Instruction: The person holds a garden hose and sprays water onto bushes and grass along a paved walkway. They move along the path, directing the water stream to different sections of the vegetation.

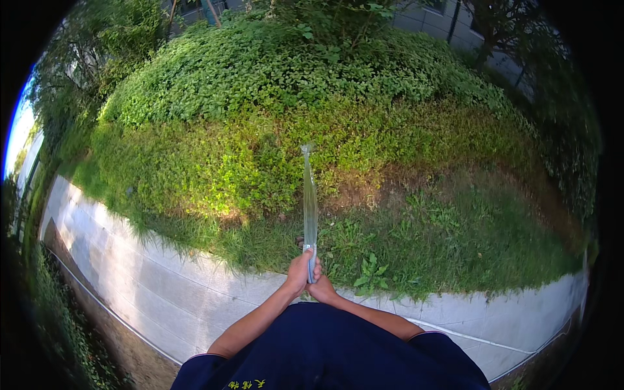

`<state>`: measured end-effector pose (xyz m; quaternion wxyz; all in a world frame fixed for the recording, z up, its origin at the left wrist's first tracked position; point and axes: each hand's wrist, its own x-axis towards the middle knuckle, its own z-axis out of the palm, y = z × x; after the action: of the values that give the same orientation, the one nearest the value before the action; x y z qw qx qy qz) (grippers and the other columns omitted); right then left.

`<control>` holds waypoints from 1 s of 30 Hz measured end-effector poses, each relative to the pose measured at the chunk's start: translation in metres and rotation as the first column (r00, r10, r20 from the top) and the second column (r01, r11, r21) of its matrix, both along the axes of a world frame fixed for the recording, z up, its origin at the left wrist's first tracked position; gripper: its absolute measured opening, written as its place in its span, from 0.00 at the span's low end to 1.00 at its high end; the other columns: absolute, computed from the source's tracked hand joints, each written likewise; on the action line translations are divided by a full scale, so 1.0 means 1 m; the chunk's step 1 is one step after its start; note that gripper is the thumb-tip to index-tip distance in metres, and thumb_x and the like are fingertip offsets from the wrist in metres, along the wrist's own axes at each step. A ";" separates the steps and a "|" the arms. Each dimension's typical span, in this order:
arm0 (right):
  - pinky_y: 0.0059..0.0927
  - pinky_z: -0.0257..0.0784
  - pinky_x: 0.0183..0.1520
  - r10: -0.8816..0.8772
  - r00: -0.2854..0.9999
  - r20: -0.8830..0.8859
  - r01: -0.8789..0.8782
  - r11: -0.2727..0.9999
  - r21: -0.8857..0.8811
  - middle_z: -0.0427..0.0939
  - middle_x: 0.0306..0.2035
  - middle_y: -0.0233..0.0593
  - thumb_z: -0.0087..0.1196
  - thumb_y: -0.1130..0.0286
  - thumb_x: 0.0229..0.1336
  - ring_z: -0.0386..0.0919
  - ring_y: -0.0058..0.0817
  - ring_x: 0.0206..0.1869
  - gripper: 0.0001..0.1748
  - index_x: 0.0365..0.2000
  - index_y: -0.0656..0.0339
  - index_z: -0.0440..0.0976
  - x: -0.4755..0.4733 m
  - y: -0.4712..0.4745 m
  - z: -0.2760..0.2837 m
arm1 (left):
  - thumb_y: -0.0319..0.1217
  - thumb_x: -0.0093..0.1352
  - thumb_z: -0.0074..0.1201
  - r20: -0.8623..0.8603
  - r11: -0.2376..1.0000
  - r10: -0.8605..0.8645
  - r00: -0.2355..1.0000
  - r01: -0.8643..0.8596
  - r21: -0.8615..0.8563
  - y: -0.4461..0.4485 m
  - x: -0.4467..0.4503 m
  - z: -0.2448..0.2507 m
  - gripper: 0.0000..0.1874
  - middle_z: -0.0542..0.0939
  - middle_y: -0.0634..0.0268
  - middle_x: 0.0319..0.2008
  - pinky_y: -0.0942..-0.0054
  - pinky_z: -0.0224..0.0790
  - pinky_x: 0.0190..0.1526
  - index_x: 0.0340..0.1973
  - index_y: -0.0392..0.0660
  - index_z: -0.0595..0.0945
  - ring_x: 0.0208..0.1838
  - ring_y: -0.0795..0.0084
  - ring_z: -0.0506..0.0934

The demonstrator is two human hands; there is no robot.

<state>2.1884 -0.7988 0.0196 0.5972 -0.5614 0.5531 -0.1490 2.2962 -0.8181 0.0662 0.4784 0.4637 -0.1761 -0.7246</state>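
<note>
My left hand point(296, 271) is wrapped around the end of a pale grey hose point(312, 268), its thumb lying along the top. Just below and to the right, my right hand point(321, 289) is closed at the lower part of the same hose, partly covered by the left. From the hose's mouth a clear stream of water point(310, 200) shoots forward, away from my body. It breaks into spray point(306, 148) in front of the low yellow-green shrubs point(243, 165). My body hides where the hose runs on.
Grass and weeds point(438, 243) border a paved stone path point(161, 273) under me. A white hose point(477, 336) lies across the path at the right. Denser green bushes point(292, 68) rise behind the shrubs, with trees point(492, 34) and a grey building wall point(429, 22) beyond.
</note>
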 end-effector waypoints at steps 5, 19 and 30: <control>0.35 0.71 0.41 -0.055 0.998 0.026 0.055 0.998 0.009 0.80 0.31 0.44 0.61 0.57 0.45 0.79 0.37 0.36 0.19 0.32 0.63 0.75 0.001 0.005 -0.010 | 0.46 0.73 0.39 0.024 1.000 -0.012 1.000 0.012 -0.003 0.002 0.000 0.001 0.21 0.70 0.63 0.15 0.73 0.63 0.22 0.30 0.40 0.71 0.16 0.72 0.68; 0.37 0.72 0.41 -0.021 1.000 -0.023 0.021 1.000 -0.017 0.80 0.33 0.48 0.59 0.57 0.45 0.80 0.40 0.37 0.21 0.35 0.64 0.75 0.003 0.009 -0.015 | 0.47 0.74 0.40 -0.007 0.999 -0.015 1.000 0.015 -0.034 0.010 0.003 -0.001 0.22 0.70 0.63 0.16 0.75 0.64 0.22 0.30 0.39 0.71 0.17 0.72 0.69; 0.37 0.72 0.42 -0.039 0.999 -0.014 0.040 0.998 0.038 0.80 0.32 0.48 0.60 0.58 0.46 0.80 0.41 0.37 0.20 0.34 0.65 0.75 0.006 0.012 -0.016 | 0.47 0.73 0.42 -0.034 0.999 -0.006 0.999 0.005 -0.033 0.014 0.005 -0.001 0.22 0.71 0.64 0.16 0.76 0.62 0.22 0.30 0.39 0.73 0.17 0.74 0.68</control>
<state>2.1944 -0.7863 0.0040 0.6012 -0.5398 0.5707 -0.1465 2.3014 -0.8043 0.0647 0.4870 0.4427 -0.1811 -0.7308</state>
